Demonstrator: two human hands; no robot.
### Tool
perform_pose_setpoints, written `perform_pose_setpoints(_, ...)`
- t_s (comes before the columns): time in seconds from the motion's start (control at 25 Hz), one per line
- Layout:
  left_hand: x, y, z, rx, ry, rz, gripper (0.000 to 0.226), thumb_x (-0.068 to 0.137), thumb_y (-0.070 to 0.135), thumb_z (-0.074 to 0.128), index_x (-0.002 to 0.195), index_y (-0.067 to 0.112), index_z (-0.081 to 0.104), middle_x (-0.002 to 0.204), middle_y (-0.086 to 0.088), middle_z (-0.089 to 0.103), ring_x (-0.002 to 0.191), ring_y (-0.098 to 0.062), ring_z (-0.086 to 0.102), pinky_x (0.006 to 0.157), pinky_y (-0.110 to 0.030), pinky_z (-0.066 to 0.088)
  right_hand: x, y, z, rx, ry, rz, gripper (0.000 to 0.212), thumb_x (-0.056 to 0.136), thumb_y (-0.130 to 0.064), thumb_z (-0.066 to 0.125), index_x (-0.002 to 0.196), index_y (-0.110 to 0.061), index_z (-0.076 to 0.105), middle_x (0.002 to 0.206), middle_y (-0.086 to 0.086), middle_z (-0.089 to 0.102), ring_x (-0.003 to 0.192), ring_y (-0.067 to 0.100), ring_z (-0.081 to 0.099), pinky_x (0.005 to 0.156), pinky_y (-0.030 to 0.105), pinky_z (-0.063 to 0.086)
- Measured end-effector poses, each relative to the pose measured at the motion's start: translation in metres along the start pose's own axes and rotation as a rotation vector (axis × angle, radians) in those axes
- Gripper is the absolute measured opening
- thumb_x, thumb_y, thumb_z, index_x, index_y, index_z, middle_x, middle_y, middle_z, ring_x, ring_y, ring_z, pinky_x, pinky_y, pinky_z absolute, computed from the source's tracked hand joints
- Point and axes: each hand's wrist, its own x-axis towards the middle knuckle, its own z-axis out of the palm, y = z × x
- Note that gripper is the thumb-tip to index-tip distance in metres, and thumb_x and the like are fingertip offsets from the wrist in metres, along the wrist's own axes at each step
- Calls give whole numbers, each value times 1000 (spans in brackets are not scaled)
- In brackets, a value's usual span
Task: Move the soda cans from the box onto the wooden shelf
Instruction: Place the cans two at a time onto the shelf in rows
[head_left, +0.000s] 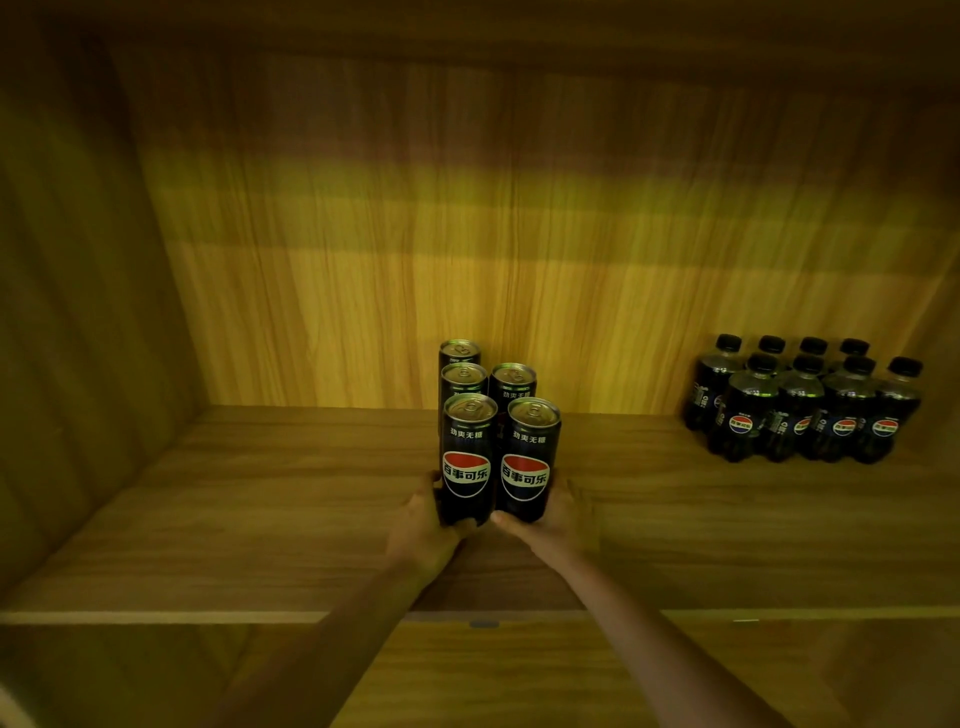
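Observation:
Several tall black soda cans with a red, white and blue logo stand upright in two short rows on the wooden shelf (260, 519), near its middle. My left hand (423, 525) wraps the base of the front left can (466, 457). My right hand (558, 514) wraps the base of the front right can (527, 460). Both front cans stand side by side, touching each other. Behind them stand three more cans, the nearest at left (462, 379) and right (513, 382), partly hidden. The box is not in view.
A shrink-wrapped pack of small dark soda bottles (802, 400) stands at the back right of the shelf. Wooden walls close the shelf at the left (78, 312) and back (519, 234). The shelf's front edge (156, 617) runs across below my forearms.

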Motion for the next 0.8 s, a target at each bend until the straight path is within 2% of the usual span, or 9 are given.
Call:
perform_pose_setpoints(0.08,3,-6,0,7,-16,-1,71,73,25,72,133,15,36,133,-7,54,123,-24,50,101,-37,42,0,2,-9,-27,-59,-30,90,57,-64,69,130,-20,40,135,5,49,129,27,40,106,45,33)
perform_pose_setpoints(0.16,7,-10,1,79,-11,6,76,69,40,73,132,18,38,135,-6,52,125,-24,46,103,-40,40,1,9,-15,-71,-52,-65,77,64,-62,66,125,-19,47,130,6,53,123,26,45,102,43,38)
perform_pose_setpoints(0.24,9,-13,3,309,2,43,78,72,55,63,135,18,35,140,-5,44,132,-23,36,110,-38,29,0,14,-16,-157,-46,-131,68,72,-61,59,124,-18,48,129,5,54,122,23,45,101,39,38)
perform_pose_setpoints(0.32,11,-14,7,482,-7,56,82,78,63,48,141,15,25,150,-7,30,141,-23,19,115,-40,14,1,14,-13,-231,-66,-198,62,80,-56,52,129,-18,44,133,3,51,127,21,40,105,36,32)
perform_pose_setpoints(0.44,16,-14,8,530,-71,13,85,83,64,38,146,13,11,156,-8,13,145,-24,1,117,-45,1,6,12,-8,-269,-110,-226,73,80,-64,40,137,-17,34,143,3,42,134,21,33,111,40,25)
perform_pose_setpoints(0.52,19,-14,7,535,-92,-14,86,84,63,36,147,11,7,157,-8,8,145,-25,-3,117,-46,-2,10,11,-5,-298,-115,-214,94,66,-74,19,141,-17,27,149,4,34,138,21,26,114,43,20)
perform_pose_setpoints(0.6,23,-14,7,538,-99,-24,87,85,62,36,147,10,4,157,-9,5,145,-25,-6,117,-46,-3,15,11,-1,-302,-114,-192,105,55,-75,8,143,-18,23,153,4,26,141,21,20,115,44,15)
perform_pose_setpoints(0.68,27,-13,6,537,-117,-32,88,85,62,36,147,10,2,157,-10,2,145,-25,-8,116,-46,-3,18,9,0,-298,-119,-187,106,55,-75,9,144,-18,21,154,4,21,142,21,16,116,45,13)
perform_pose_setpoints(0.8,31,-13,3,530,-156,-39,90,84,63,37,147,10,-1,157,-10,-1,144,-26,-10,116,-46,-3,24,9,1,-291,-151,-185,95,67,-73,21,145,-18,17,155,5,18,143,22,11,116,46,11)
